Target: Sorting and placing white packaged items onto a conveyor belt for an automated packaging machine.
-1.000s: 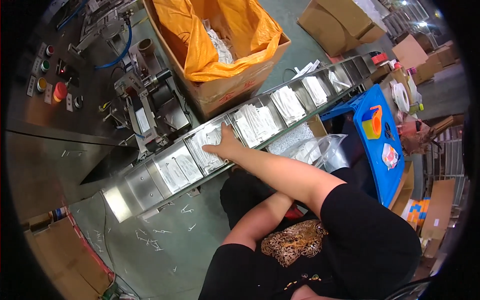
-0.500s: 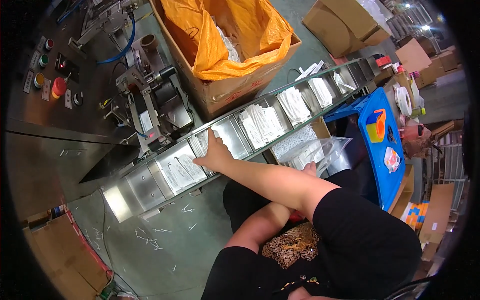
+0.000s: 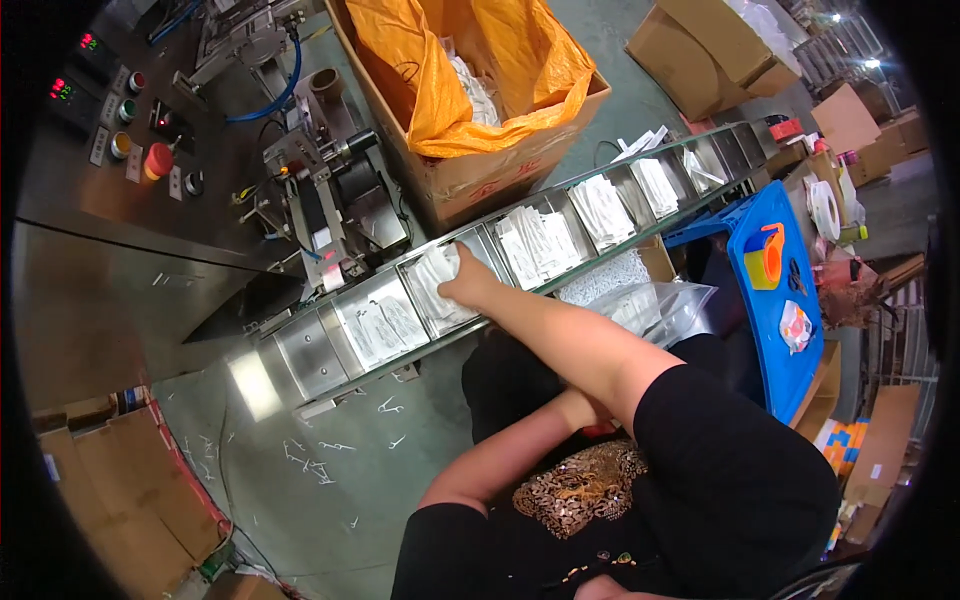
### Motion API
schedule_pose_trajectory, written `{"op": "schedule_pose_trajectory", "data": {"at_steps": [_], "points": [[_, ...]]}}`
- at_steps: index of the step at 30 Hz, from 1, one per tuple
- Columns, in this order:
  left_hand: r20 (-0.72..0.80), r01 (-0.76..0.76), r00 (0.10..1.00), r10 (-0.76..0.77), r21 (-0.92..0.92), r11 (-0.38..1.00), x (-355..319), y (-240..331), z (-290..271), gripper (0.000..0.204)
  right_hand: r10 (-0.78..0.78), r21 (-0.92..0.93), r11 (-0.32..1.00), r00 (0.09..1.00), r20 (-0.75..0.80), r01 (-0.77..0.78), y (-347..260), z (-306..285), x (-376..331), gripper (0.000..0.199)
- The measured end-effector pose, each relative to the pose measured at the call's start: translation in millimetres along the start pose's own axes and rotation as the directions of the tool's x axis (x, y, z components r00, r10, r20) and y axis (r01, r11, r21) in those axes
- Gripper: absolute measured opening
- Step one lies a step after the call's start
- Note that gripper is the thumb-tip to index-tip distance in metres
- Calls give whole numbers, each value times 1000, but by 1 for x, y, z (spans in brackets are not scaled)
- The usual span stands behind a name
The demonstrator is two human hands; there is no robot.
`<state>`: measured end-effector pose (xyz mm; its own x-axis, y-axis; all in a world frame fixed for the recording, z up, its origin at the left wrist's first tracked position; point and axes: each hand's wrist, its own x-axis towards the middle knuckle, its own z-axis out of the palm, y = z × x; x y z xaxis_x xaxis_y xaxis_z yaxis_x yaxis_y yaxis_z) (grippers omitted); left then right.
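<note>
Pressing a bundle of white sachets (image 3: pixel 437 280) down into one pocket of the steel bucket conveyor (image 3: pixel 300 352) — that is the step as I read it from the head view.

Doing it well, my judgement: keep the bundle squared to the pocket walls and fully below the dividers, so no corner rides over into the neighbouring pocket. Flatten with the palm rather than pinching. Clear the wrist upward and back toward the near edge, not along the conveyor's length, where the dividers could catch it.

Hands:
- Right hand (image 3: pixel 468 287): reached across to the pocket, fingers curled down over the sachets, loosely closed on the bundle and in contact with it. How tight the grip is I cannot tell; the fingertips are hidden under the hand.
- Left hand: forearm runs back toward the lap and the hand itself is hidden behind the right arm. Whether it is spread or closed, I cannot tell.

Where things lie: the pocket next toward the machine end holds another flat sachet stack (image 3: pixel 380 328); the one beyond is bare metal. Pockets toward the far right end are loaded. A cardboard box with orange liner (image 3: pixel 470 90) stands beyond the conveyor's far edge, a blue crate (image 3: pixel 775 320) at my right.
</note>
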<state>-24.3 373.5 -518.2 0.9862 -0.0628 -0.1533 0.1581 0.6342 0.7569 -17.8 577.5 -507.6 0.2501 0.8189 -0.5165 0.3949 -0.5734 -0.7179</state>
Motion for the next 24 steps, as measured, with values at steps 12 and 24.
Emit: {"op": "schedule_pose_trajectory", "data": {"at_steps": [12, 24], "points": [[-932, -335, 165, 323, 255, 907, -172, 110, -64, 59, -206, 703, 695, 979, -8, 151, 12, -81, -46, 62], [-726, -482, 565, 392, 95, 871, -119, 111, 17, 77, -320, 814, 578, 933, 162, 57, 42, -73, -204, 113]]}}
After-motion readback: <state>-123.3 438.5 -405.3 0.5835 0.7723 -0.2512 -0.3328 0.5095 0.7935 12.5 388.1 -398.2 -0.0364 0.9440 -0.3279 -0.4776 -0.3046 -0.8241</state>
